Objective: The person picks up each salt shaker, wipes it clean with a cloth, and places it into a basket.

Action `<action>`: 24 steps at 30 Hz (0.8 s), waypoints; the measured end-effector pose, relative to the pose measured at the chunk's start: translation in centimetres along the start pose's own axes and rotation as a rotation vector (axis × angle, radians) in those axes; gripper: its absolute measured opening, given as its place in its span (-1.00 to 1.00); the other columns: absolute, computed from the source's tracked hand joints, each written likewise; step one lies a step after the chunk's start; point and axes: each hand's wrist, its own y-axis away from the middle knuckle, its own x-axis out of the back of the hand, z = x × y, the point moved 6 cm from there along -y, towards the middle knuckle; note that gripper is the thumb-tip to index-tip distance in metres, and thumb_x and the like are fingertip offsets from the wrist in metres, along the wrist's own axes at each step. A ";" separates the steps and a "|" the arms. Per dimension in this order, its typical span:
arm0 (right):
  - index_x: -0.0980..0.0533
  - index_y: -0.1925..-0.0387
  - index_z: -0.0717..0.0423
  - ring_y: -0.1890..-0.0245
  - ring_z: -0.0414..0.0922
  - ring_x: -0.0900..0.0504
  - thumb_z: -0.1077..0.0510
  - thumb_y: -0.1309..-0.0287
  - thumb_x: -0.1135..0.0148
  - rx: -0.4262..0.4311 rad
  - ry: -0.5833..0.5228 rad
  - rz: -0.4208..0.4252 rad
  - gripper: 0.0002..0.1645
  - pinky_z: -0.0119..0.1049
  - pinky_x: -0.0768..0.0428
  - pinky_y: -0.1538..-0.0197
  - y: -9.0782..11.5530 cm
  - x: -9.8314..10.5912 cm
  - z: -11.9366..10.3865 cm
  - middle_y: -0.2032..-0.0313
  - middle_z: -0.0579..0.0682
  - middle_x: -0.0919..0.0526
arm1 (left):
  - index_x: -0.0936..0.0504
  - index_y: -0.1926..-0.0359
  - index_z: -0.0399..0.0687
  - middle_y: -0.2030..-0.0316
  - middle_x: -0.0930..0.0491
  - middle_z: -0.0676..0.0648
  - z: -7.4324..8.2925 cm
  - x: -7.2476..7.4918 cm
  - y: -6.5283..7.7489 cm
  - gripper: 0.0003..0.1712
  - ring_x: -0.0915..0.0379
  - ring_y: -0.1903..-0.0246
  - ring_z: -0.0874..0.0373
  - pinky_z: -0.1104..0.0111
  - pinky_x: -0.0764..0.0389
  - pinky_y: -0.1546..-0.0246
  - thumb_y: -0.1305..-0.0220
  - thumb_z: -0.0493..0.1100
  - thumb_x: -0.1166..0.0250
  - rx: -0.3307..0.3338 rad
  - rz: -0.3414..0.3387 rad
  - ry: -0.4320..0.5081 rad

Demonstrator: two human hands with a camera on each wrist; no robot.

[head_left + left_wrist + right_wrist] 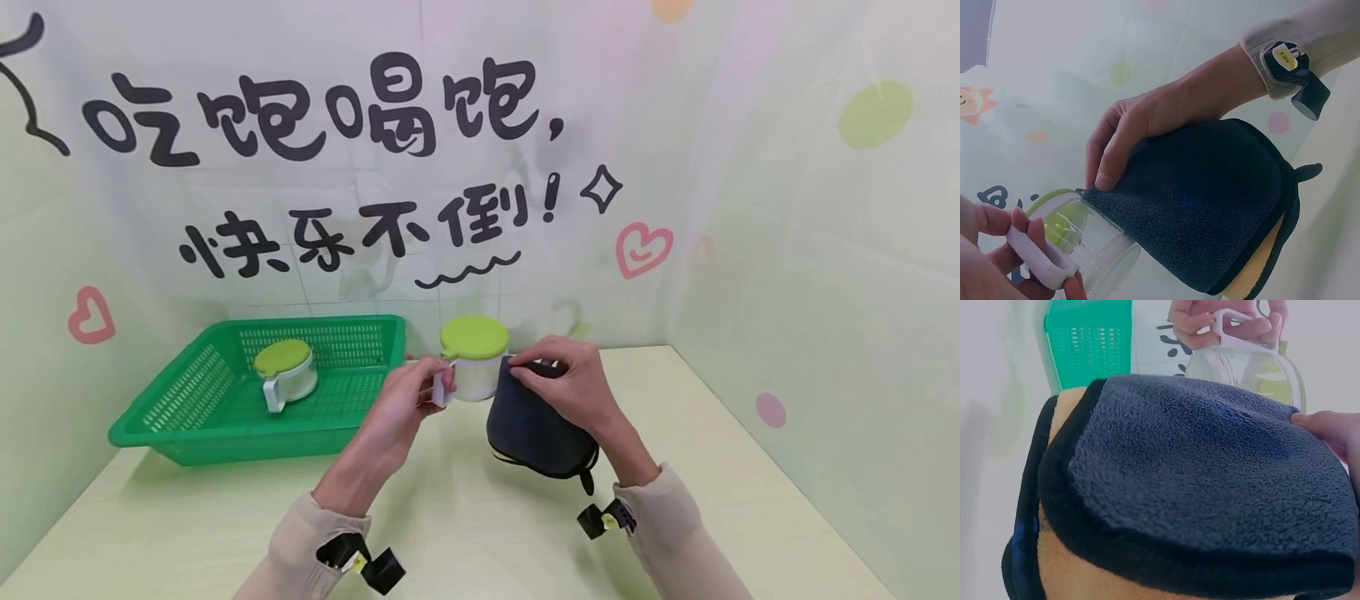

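My left hand grips the white handle of a clear seasoning jar with a green lid, held up over the table. The fingers curl through the handle loop in the left wrist view. My right hand pinches a folded dark blue cleaning cloth near its upper corner, thumb against the fabric. The cloth hangs down from there, black-edged, with a yellow-orange inner side and a small loop at the bottom. Its pinched corner overlaps the jar's side near the lid in the left wrist view.
A green plastic basket stands at the back left of the table. Inside it sits a second seasoning jar with a green lid and white handle. A printed wall sheet rises behind the table, and another sheet borders the right.
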 end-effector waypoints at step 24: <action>-0.71 0.37 -0.02 0.37 -0.27 -0.62 0.20 0.02 -0.44 -0.001 0.052 0.004 -0.90 -0.43 -0.53 0.26 0.6 -0.9 3.7 0.39 -0.12 -0.74 | -0.41 0.46 -0.15 0.49 -0.35 0.00 -0.2 0.1 -0.2 -0.78 -0.23 0.45 0.09 0.33 -0.31 0.26 -0.31 -0.16 -0.01 0.057 -0.018 0.095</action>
